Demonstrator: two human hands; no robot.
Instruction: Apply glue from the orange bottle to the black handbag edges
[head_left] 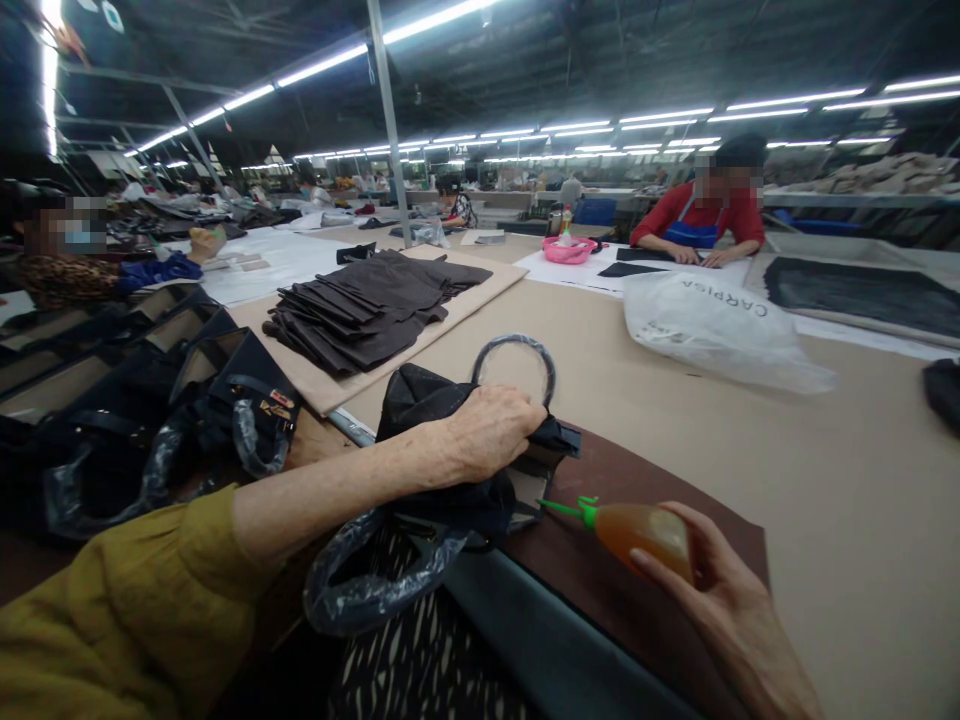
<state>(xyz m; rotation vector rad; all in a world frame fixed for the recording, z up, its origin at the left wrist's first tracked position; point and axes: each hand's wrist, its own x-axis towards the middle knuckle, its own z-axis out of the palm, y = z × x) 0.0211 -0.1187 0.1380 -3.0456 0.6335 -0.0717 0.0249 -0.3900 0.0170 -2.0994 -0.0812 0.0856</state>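
Observation:
A dark handbag (424, 405) lies on its side at the table's near edge, its plastic-wrapped handles (341, 590) sticking out front and back. My left hand (491, 432) is closed on the bag's upper edge, its fingertips partly hidden. In my right hand (709, 575) is a squeeze bottle (641, 535) of amber liquid with a green nozzle. The nozzle tip points left, close to the bag's edge; whether it touches cannot be made out. Beneath the bag is a brown sheet (622, 480).
Stacked dark brown pieces (375, 305) lie on a board beyond the bag. Several finished-looking handbags (225, 370) crowd the left. A white plastic bag (712, 325) and a pink basket (568, 250) rest further back. One co-worker (697, 210) works across the table, another (75, 265) at left.

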